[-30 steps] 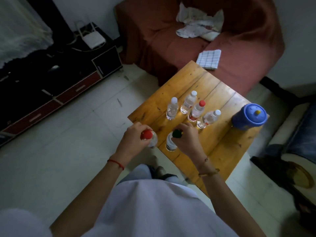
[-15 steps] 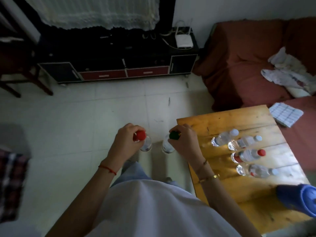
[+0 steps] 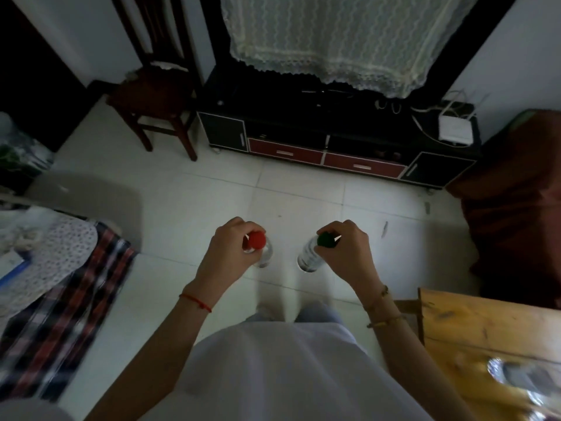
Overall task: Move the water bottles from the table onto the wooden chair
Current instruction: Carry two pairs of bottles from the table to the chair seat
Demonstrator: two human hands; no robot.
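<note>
My left hand (image 3: 226, 253) grips a clear water bottle with a red cap (image 3: 264, 253) by its neck. My right hand (image 3: 349, 253) holds a second clear bottle with a green cap (image 3: 308, 259) the same way. Both bottles hang upright over the white tiled floor in front of me. The dark wooden chair (image 3: 151, 95) stands at the far left against the wall, its seat well beyond my hands. A corner of the wooden table (image 3: 473, 326) shows at the lower right, with a blurred bottle (image 3: 522, 378) lying at its edge.
A black and red TV cabinet (image 3: 334, 147) runs along the far wall under a lace cloth (image 3: 343, 41). A red sofa (image 3: 516, 208) is on the right. A bed with a plaid blanket (image 3: 60, 314) fills the lower left. White floor tiles (image 3: 243, 192) lie between me and the chair.
The view has swung left, away from the table. The chair has come into view at the upper left, and the table has slid to the lower right. Both hands still hold their bottles.
</note>
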